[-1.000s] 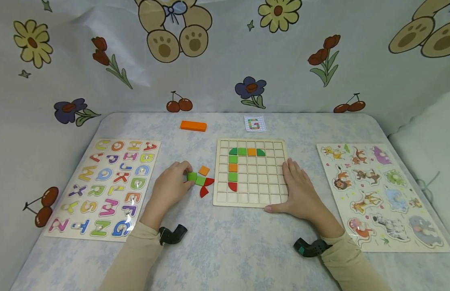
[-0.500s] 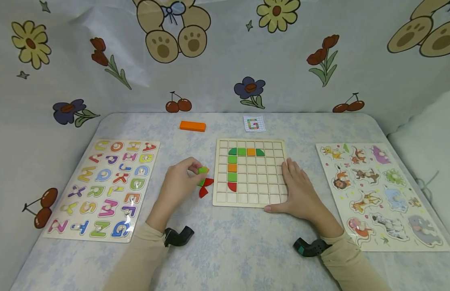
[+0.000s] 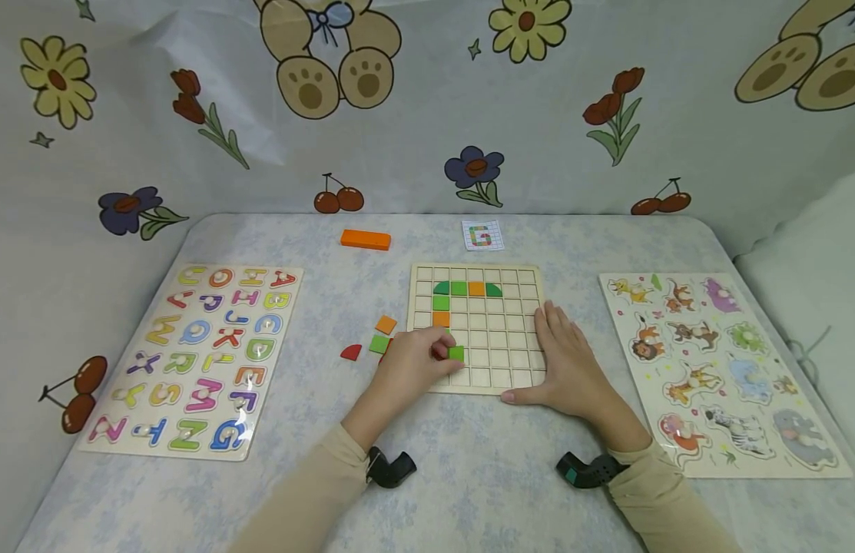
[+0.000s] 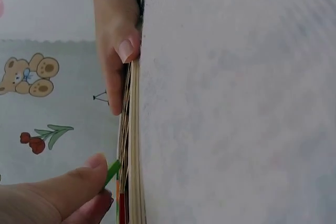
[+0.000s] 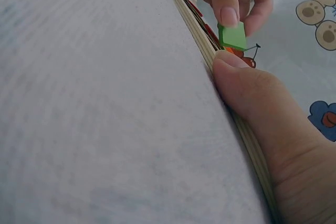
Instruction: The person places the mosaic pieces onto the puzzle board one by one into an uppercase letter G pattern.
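Note:
My left hand (image 3: 408,362) pinches a green square tile (image 3: 456,353) between thumb and fingers, over the lower left of a wooden grid board (image 3: 499,376). In the right wrist view the green tile (image 5: 233,36) is tilted, its lower edge close over the board. My right hand (image 3: 572,365) rests along the board's right edge, fingers straight and thumb at the front corner. On the board, green, orange and dark green tiles form a top row (image 3: 476,289); a column of tiles (image 3: 441,311) runs down from its left end, its lower part hidden behind my left hand.
Left of the board lie an orange square tile (image 3: 386,325), a green square tile (image 3: 379,344) and a red quarter-round tile (image 3: 351,352). Behind are an orange block (image 3: 366,240) and a pattern card (image 3: 482,236). A letter puzzle (image 3: 206,330) and an animal puzzle (image 3: 690,376) flank them.
My left hand has picked up the green square tile and carried it right, over the board. One red tile now lies farther left. My right hand has stayed in place.

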Action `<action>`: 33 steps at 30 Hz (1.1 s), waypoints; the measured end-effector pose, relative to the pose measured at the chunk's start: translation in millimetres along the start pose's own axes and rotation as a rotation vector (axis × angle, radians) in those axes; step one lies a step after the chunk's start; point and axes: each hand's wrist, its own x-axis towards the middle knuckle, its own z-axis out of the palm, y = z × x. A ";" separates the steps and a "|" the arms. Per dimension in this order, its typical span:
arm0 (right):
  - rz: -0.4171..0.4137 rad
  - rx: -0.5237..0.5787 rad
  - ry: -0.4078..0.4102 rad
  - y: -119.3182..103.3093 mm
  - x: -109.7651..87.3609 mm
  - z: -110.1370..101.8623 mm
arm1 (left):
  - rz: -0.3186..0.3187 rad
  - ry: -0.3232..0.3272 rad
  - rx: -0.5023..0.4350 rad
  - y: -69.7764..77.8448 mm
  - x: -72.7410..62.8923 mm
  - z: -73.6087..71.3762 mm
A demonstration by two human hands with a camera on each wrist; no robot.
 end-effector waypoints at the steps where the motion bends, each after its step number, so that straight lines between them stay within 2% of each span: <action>1: 0.001 0.000 0.001 -0.2 -0.2 -0.1 | 0.015 0.001 0.019 1.0 0.8 1.7; 5: 0.006 -0.007 0.003 -0.6 -0.6 -0.1 | 0.049 0.014 0.099 4.1 3.6 6.6; 12: 0.009 -0.017 -0.004 -0.5 0.1 0.0 | 0.065 0.032 0.230 5.6 2.8 10.7; 18: 0.011 -0.014 -0.009 0.2 0.1 0.4 | 0.086 0.039 0.245 5.2 1.1 10.7; 28: 0.005 -0.008 -0.007 1.6 0.3 0.5 | 0.108 -0.002 0.320 6.7 -1.3 8.8; 33: 0.007 -0.008 -0.006 2.2 0.4 1.6 | 0.111 -0.002 0.301 6.3 -1.4 8.7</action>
